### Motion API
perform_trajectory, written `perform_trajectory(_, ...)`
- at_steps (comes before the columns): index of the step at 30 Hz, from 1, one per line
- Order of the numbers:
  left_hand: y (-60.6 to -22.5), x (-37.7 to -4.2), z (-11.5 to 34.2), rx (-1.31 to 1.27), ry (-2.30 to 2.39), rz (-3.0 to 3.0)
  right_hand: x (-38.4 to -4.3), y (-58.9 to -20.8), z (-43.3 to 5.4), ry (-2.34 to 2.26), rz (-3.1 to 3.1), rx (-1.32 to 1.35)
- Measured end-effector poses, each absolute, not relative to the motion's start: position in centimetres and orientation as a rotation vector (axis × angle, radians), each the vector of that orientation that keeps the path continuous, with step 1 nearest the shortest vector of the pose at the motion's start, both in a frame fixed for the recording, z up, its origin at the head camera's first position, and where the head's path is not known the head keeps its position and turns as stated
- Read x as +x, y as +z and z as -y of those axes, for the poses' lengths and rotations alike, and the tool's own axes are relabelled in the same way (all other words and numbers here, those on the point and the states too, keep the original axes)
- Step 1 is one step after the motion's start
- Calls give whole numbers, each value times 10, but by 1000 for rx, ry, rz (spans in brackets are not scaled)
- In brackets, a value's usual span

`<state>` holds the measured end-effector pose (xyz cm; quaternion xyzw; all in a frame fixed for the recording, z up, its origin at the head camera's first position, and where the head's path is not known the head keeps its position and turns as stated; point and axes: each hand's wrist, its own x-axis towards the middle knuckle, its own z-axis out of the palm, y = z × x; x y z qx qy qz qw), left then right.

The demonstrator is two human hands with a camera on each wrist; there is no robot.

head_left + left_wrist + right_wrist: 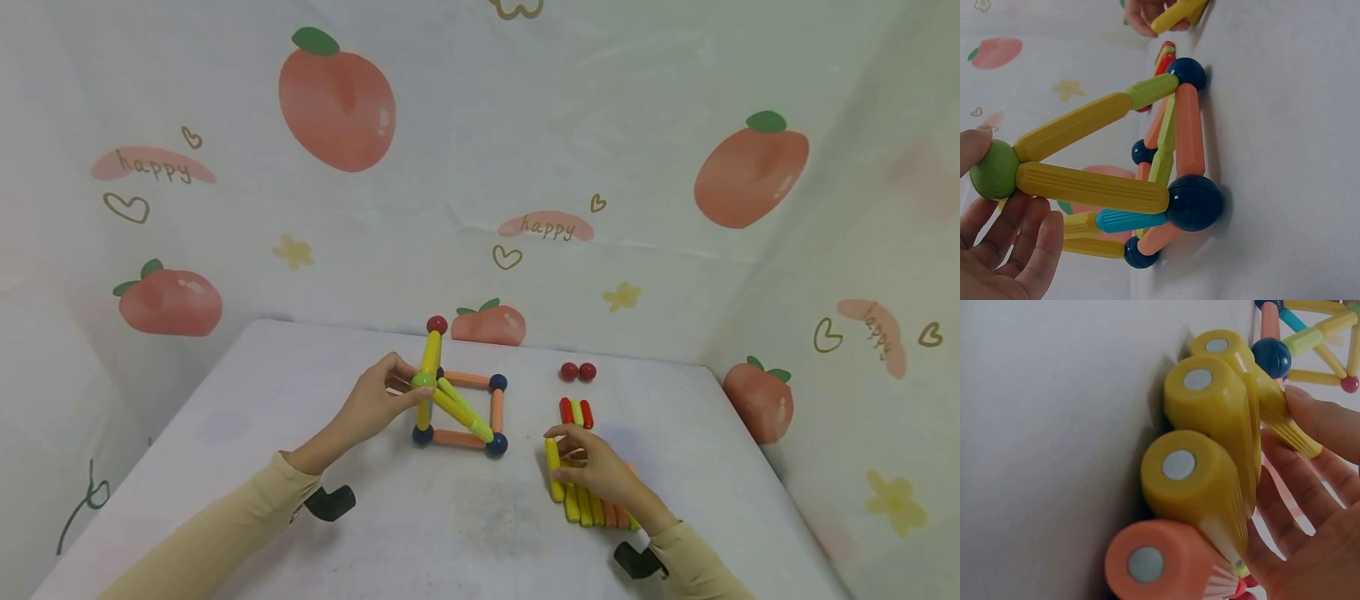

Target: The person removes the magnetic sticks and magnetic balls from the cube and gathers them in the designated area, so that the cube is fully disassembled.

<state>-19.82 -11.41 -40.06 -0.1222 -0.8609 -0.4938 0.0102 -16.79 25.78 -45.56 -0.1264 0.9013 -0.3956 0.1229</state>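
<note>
My left hand [381, 393] holds a light green ball [992, 172] between thumb and fingers. The ball is the upper joint of a frame of magnetic rods and balls. Below it, yellow rods [1091, 187] slope down to dark blue balls [1195, 203], joined by orange rods [1189, 131] as a base on the table. A red ball [437, 325] tops another yellow rod of this frame. My right hand [596, 467] pinches a yellow magnetic rod [554, 471] at the left end of a row of rods, tilted beside its neighbours [1204, 387].
Behind the right hand lie short red and green rods [577, 412], with two red balls [578, 372] farther back. Orange rods [617, 515] continue the row under the right hand. A patterned cloth [450, 167] hangs behind the white table [420, 533].
</note>
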Motion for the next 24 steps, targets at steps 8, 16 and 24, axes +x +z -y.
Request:
perform_trajectory(8, -402, -199, 114, -384, -1542, 2681, -168, -457, -260, -1101, -2621, -351)
perform_trajectory(16, -402, -199, 115, -384, -1538, 2681, -164, -454, -263, -1055, -2601, -277)
perform_trajectory(24, -402, -198, 114, -378, -1538, 2684, -163, -454, -265, -1017, -2617, -302)
